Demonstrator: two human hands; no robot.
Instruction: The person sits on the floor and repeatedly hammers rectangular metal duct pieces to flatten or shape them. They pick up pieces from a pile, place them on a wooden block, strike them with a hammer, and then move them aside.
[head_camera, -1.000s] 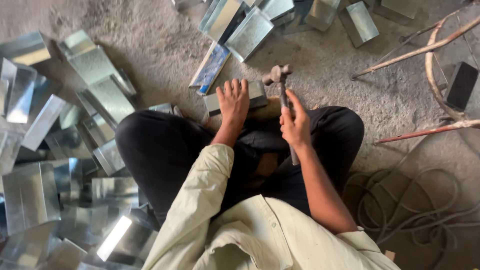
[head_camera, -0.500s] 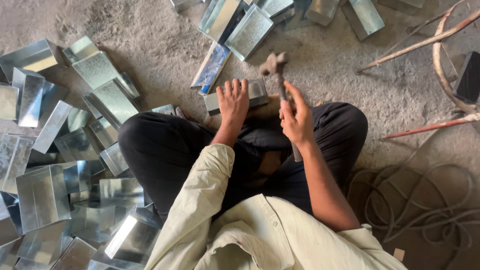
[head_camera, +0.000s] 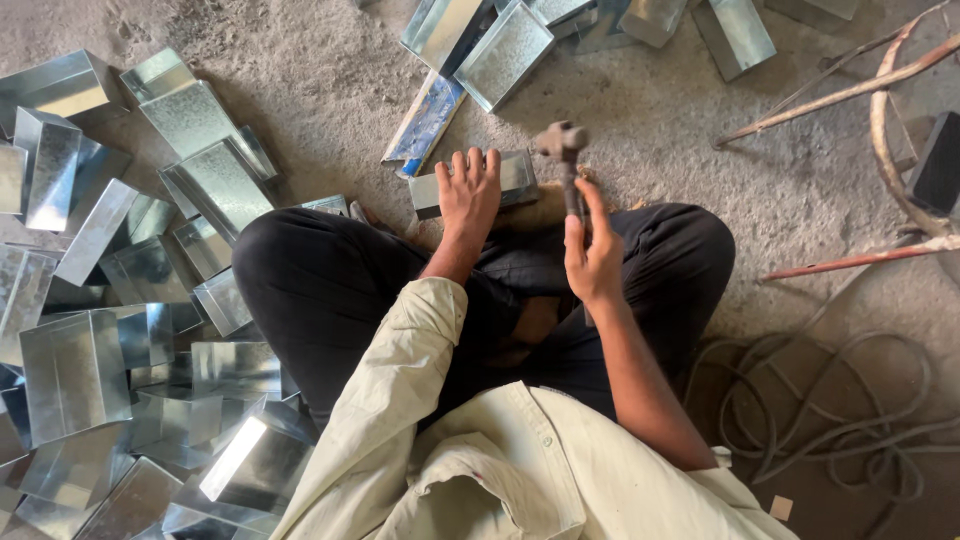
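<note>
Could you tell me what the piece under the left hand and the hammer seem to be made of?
The folded piece looks like galvanised sheet steel: grey, mottled sheen. The hammer seems dark, rusty iron, head and handle alike: dull, brownish, no shine.

No packages, labels, signs or screens

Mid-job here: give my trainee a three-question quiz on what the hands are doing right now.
1. True or false: the right hand holds a hammer.
2. What does the left hand press flat on? A) a coiled cable B) a folded sheet-metal piece C) a wooden stick
3. Fill in: the biggest heap of shiny metal boxes lies on the person's ____ side.

Key: 1 true; 2 B, the sheet-metal piece; 3 left.
</note>
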